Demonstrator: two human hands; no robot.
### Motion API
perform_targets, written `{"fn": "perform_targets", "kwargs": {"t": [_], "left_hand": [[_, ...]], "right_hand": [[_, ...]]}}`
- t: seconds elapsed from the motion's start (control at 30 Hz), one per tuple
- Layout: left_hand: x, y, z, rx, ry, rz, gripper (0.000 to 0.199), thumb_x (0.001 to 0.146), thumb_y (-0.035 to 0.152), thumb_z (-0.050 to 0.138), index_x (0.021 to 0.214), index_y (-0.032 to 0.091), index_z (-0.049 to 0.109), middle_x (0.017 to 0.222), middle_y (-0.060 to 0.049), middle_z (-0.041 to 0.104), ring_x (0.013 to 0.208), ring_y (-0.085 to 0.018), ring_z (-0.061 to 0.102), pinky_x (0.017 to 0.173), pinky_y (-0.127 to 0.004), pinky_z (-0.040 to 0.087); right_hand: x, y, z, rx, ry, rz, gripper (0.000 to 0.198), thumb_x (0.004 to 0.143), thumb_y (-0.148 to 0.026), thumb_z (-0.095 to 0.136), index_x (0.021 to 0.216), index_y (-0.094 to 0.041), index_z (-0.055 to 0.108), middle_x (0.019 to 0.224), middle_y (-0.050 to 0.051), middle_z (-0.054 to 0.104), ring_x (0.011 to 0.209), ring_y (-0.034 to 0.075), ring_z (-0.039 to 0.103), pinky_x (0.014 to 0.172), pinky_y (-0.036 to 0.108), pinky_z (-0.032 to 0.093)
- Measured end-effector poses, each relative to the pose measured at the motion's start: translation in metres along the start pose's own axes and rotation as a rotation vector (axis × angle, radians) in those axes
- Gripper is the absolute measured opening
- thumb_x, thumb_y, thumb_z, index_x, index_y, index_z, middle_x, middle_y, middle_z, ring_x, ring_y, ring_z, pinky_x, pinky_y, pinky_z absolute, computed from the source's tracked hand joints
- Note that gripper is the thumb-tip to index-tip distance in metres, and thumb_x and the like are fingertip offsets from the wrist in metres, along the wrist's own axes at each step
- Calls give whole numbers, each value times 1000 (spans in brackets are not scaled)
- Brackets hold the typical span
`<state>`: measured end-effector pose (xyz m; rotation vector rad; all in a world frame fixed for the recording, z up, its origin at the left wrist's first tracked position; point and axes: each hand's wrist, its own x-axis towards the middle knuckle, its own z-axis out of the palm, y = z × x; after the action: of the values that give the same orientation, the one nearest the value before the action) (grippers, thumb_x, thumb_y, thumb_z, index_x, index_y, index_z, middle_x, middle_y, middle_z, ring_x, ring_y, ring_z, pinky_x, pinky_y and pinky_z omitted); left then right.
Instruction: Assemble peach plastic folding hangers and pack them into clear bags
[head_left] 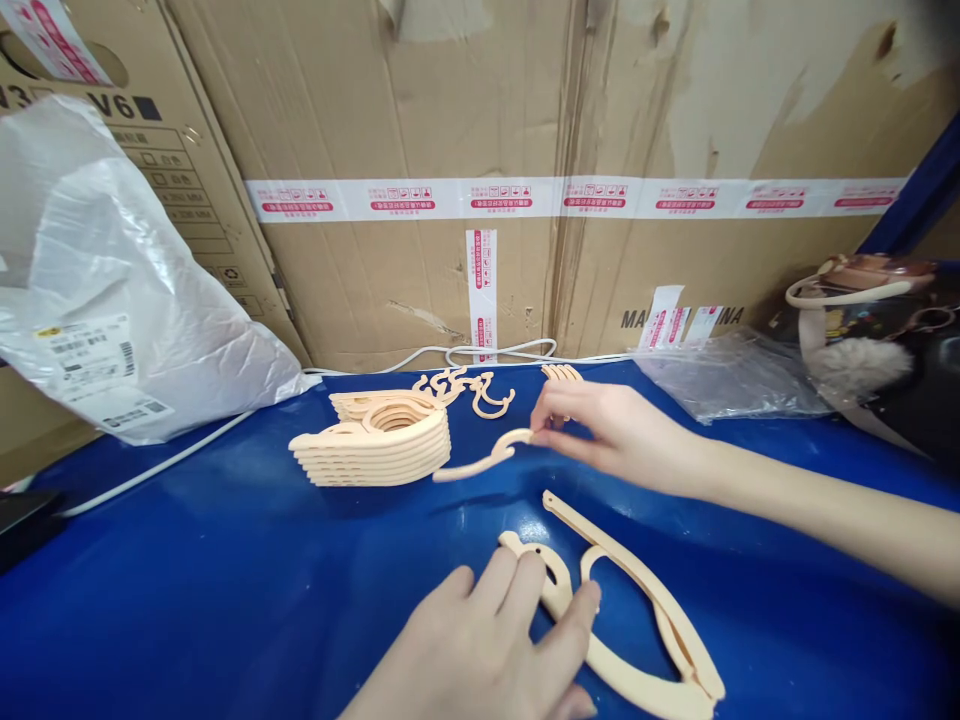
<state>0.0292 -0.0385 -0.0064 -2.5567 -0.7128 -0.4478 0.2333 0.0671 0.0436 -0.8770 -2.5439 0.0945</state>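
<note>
The right hand (592,430) pinches a cream plastic hook (480,466) between thumb and fingertips, above the middle of the blue desk (187,580). The hook's far end reaches the stack of folded hangers (390,455), which lies toward the back edge, left of centre; whether they touch cannot be told. The left hand (487,640), at the front edge, has its fingers bent over one arm of a single hanger (628,560); whether they pinch it cannot be told. This hanger lies near the front edge, right of centre, its two arms spread into a V. Loose hooks (489,414) lie behind the stack near the back edge. A white parcel (165,290) lies at the back left corner, and a clear plastic bag (727,378) lies toward the back right corner.
</note>
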Motion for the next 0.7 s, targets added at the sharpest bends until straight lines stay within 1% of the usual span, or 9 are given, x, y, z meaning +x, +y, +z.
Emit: {"fn": "perform_targets", "kwargs": {"t": [0.07, 0.13, 0.27, 0.33, 0.4, 0.47, 0.53, 0.63, 0.7], "left_hand": [[-2, -1, -1, -27, -50, -14, 43, 90, 47, 52, 123, 20, 54, 96, -8, 67, 84, -23, 61, 56, -29, 45], [-1, -5, -6, -62, -113, -43, 42, 87, 45, 57, 121, 20, 55, 97, -8, 66, 83, -23, 60, 58, -30, 46], [8, -19, -19, -178, -273, -130, 25, 94, 34, 48, 114, 23, 58, 99, -7, 64, 85, -24, 59, 67, -34, 49], [13, -26, -22, -245, -361, -162, 21, 96, 27, 44, 108, 23, 61, 97, -6, 64, 87, -24, 58, 70, -35, 49], [19, -30, -23, -273, -397, -177, 21, 97, 23, 42, 101, 21, 63, 94, -6, 64, 88, -23, 58, 72, -35, 49], [24, -31, -21, -250, -351, -212, 22, 97, 24, 43, 95, 20, 64, 89, -5, 64, 86, -23, 58, 72, -35, 48], [28, -28, -18, -211, -301, -251, 19, 95, 28, 47, 91, 19, 63, 85, -5, 64, 81, -24, 58, 68, -37, 48], [35, -25, -15, -200, -298, -328, 16, 88, 33, 59, 92, 18, 62, 82, -4, 63, 77, -26, 59, 61, -36, 46], [39, -28, -14, -215, -334, -368, 14, 87, 31, 61, 91, 18, 61, 81, -3, 62, 76, -25, 59, 59, -34, 45]], "right_hand": [[-5, 5, -11, 67, 84, 97, 18, 94, -34, 49, 88, -19, 59, 82, 1, 64, 73, 14, 59, 65, 26, 44], [-14, 11, -22, 160, 177, 189, 21, 93, -38, 49, 88, -19, 58, 79, 1, 65, 70, 14, 59, 62, 25, 44], [-33, 19, -40, 281, 361, 302, 24, 90, -41, 53, 88, -19, 62, 79, 3, 67, 73, 16, 62, 65, 28, 47], [-39, 20, -46, 306, 436, 355, 24, 88, -42, 56, 87, -19, 64, 79, 3, 67, 72, 16, 62, 63, 28, 47], [-42, 21, -47, 386, 475, 396, 24, 86, -42, 58, 87, -19, 65, 78, 3, 67, 70, 15, 61, 63, 28, 47], [-43, 22, -43, 505, 452, 435, 24, 86, -43, 58, 85, -19, 63, 75, 2, 65, 67, 14, 60, 63, 27, 48], [-42, 23, -36, 611, 390, 479, 25, 86, -45, 58, 83, -20, 60, 71, -1, 60, 63, 12, 58, 59, 25, 47], [-41, 24, -18, 692, 223, 533, 30, 88, -50, 53, 84, -21, 53, 65, -5, 52, 48, 9, 50, 44, 22, 39], [-42, 23, -6, 667, 101, 499, 30, 88, -50, 53, 91, -21, 51, 65, -7, 49, 43, 7, 42, 40, 22, 33]]}}
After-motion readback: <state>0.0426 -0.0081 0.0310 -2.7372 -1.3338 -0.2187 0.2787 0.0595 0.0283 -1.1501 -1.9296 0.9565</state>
